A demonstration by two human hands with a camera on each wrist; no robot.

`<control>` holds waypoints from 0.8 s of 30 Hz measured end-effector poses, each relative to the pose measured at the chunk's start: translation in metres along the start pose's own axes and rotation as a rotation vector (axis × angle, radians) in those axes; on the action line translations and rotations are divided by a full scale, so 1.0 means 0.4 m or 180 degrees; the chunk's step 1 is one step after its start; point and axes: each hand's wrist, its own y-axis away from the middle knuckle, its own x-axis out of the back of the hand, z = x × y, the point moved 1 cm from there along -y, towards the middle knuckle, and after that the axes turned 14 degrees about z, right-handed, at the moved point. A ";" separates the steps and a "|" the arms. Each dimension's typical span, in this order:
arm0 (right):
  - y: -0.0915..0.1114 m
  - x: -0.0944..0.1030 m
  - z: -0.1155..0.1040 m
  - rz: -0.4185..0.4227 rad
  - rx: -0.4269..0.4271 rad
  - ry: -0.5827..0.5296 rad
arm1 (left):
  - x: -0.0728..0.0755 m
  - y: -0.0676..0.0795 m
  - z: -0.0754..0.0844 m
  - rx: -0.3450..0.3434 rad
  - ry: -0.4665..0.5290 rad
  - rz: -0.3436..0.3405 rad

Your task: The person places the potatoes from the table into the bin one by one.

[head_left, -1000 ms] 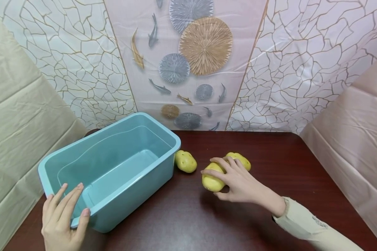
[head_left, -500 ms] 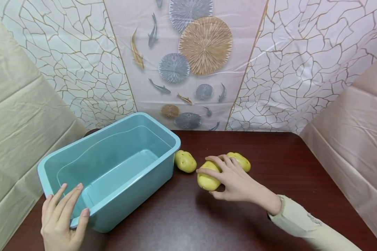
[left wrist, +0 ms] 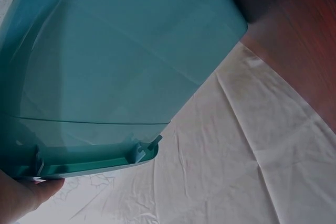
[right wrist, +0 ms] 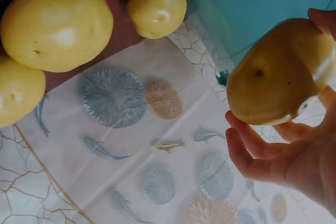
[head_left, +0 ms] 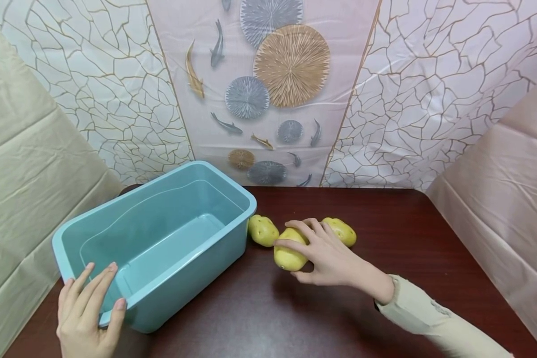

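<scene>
My right hand [head_left: 326, 256] grips a yellow potato [head_left: 290, 251] over the table, fingers over its top and thumb low on its near side. In the right wrist view, fingertips press the side of this potato [right wrist: 278, 72]. My left hand [head_left: 87, 311] lies over the near left corner of a teal plastic bin [head_left: 192, 258], fingers stretched over its rim and thumb at the front edge. The left wrist view shows the outer wall of the bin [left wrist: 121, 66] and part of that hand [left wrist: 29, 195] at the rim.
One potato [head_left: 263, 230] lies against the bin's right side. Another potato [head_left: 341, 231] lies behind my right hand; the right wrist view shows two potatoes there, a large potato [right wrist: 58, 24] and one beside it [right wrist: 18, 90]. Patterned cloth hangs behind the dark table [head_left: 407, 223].
My right hand has moved left toward the bin with the potato in its grip. The left hand stays in place on the bin's rim.
</scene>
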 end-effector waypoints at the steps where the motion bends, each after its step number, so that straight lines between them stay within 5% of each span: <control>1: -0.003 0.000 -0.002 0.0007 0.0008 -0.0001 | 0.000 0.000 0.000 -0.0006 0.0001 0.0005; 24: -0.068 0.007 -0.027 0.0067 0.0143 -0.0097 | 0.003 -0.003 0.003 0.0011 0.0007 -0.0064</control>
